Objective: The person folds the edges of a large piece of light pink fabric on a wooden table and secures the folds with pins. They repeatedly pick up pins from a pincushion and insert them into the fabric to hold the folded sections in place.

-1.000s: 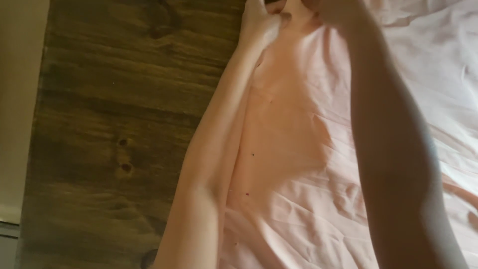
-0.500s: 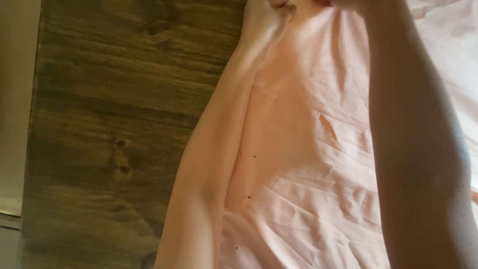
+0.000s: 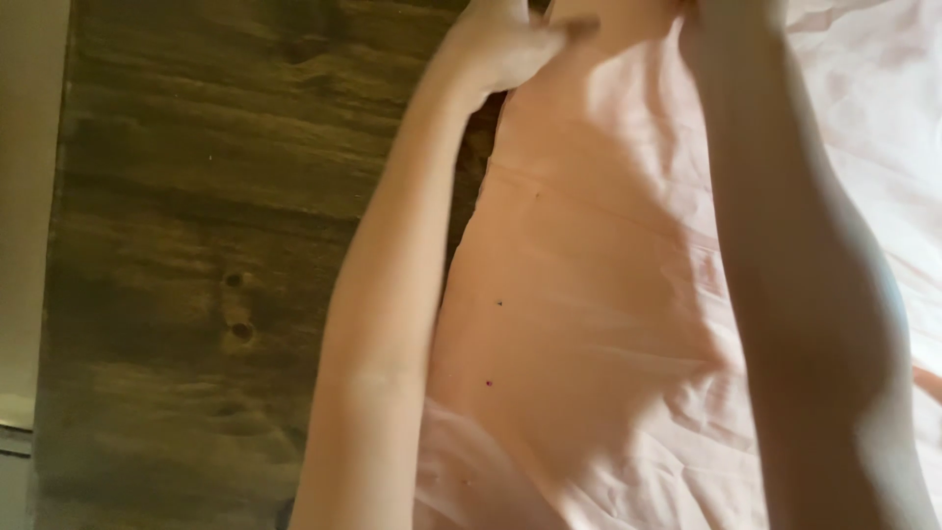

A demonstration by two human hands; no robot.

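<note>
Nearest: pale pink cloth point(image 3: 608, 324), creased, spread over the dark wooden surface point(image 3: 196, 245), a few small dark specks on it. Both forearms extended across it. Farther: left hand point(image 3: 505, 44) closed on the cloth's far left edge, thumb over the fabric. Right hand point(image 3: 731, 15) cut off at the frame top; grip impossible to tell. Far edge gathered; the rest still flat and wrinkled.
</note>
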